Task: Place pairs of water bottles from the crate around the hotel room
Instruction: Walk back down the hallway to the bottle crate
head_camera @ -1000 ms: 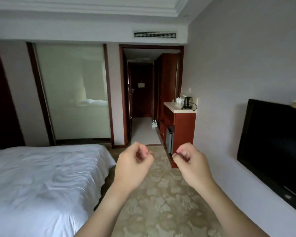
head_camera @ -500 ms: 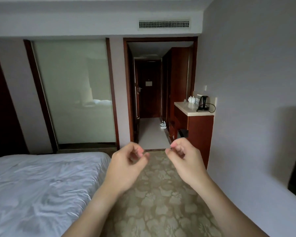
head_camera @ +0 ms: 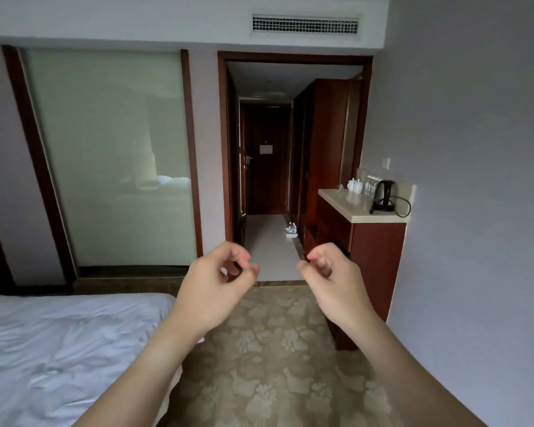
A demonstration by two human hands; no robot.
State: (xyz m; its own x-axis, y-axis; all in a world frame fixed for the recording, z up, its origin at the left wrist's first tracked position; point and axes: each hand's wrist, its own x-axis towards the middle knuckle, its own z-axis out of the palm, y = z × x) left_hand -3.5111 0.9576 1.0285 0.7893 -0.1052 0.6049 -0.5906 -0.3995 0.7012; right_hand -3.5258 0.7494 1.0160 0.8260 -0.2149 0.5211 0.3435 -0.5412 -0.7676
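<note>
My left hand (head_camera: 216, 285) and right hand (head_camera: 333, 282) are raised side by side in front of me, each grip loosely curled and empty. The crate (head_camera: 291, 232) of water bottles (head_camera: 293, 225) sits on the hallway floor past the doorway, beside the wooden cabinet. Two more bottles (head_camera: 370, 184) stand on the desk (head_camera: 356, 208) near the kettle (head_camera: 383, 195). The bed (head_camera: 59, 349) lies to my left.

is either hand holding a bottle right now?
No. The left hand and right hand are both loosely curled and hold nothing.
</note>
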